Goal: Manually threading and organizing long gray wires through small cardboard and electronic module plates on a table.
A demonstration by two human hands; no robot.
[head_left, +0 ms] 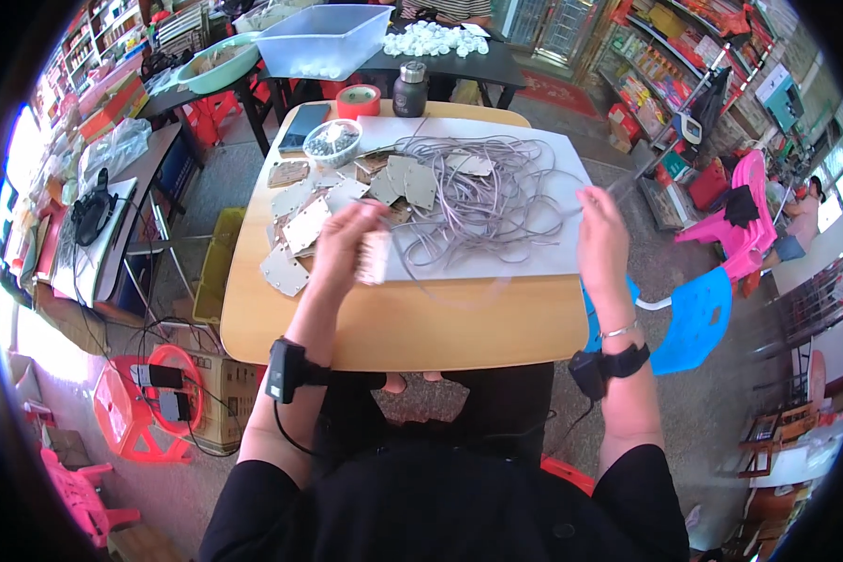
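My left hand [339, 245] is closed around a small pale plate [373, 258] with holes along its edge, held over the near left part of the table. A thin grey cord [478, 201] lies in a loose tangle on a white sheet, and a blurred strand of it loops down between my hands. To the right of the tangle, my raised right hand [601, 242] pinches what looks like a strand of that cord. More pale plates [307, 225] lie in a loose pile beside my left hand.
Behind the pile stand a bowl of small metal pieces [332, 142], a phone [305, 126], a roll of red tape [358, 101] and a dark bottle [410, 90]. A black table beyond carries a clear plastic bin [323, 42] and white pieces [436, 39]. A blue chair [693, 320] stands at right.
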